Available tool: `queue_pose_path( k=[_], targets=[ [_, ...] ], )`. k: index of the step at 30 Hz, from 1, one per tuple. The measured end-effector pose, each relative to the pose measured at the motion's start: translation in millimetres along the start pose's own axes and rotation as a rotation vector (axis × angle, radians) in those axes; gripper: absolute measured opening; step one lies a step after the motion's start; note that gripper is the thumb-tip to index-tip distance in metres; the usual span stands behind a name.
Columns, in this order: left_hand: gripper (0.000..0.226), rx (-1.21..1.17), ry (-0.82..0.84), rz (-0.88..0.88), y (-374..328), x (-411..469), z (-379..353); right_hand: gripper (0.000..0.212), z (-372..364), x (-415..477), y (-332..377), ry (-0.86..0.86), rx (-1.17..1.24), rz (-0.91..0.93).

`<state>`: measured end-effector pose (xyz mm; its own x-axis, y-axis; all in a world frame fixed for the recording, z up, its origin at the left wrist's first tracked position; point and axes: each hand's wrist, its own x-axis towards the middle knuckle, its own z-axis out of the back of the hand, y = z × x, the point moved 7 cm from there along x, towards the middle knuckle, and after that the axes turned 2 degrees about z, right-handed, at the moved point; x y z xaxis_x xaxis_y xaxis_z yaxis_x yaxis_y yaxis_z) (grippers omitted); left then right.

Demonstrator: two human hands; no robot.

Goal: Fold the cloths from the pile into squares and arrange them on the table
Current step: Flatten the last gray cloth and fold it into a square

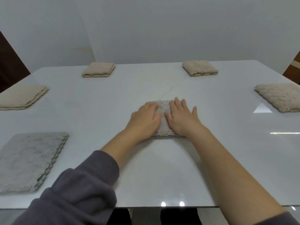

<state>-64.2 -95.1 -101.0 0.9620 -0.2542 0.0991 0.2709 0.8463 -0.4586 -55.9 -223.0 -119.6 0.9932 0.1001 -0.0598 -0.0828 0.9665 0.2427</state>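
Both hands lie palm-down, side by side, on a small folded cloth at the middle of the white, glossy bench. The left hand rests on its left half with the fingers lightly bent and gripping nothing. The right hand lies flat on its right half with straight, spread fingers. This cloth is pale grey-beige and nubbly, and its layered fringed edge shows along the near side. Five more folded squares lie well apart around the bench edges. A fluffy grey cloth with stacked scalloped edges is at the near left, and a smooth beige cloth lies further along the left side. A beige far-left cloth and a bobbly far-right cloth lie along the back, and a bobbly beige right cloth lies at the right edge. A soft purple-grey sleeve covers the left forearm, while the right forearm is bare.
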Motion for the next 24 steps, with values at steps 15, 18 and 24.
queue_pose_path(
  k=[15,18,24],
  targets=[
    [0.021,-0.358,0.067,0.29,56.5,-22.4,34.6,0.06,12.2,-11.6,13.6,0.055,-0.033,0.298],
    [0.022,-0.475,0.083,0.317,56.0,-62.4,36.6,0.053,13.0,-20.6,38.2,0.032,-0.014,0.415],
    [0.017,-0.613,0.097,0.203,44.0,-84.6,39.4,0.05,-5.6,-23.7,49.5,0.052,0.051,0.364]
  ],
)
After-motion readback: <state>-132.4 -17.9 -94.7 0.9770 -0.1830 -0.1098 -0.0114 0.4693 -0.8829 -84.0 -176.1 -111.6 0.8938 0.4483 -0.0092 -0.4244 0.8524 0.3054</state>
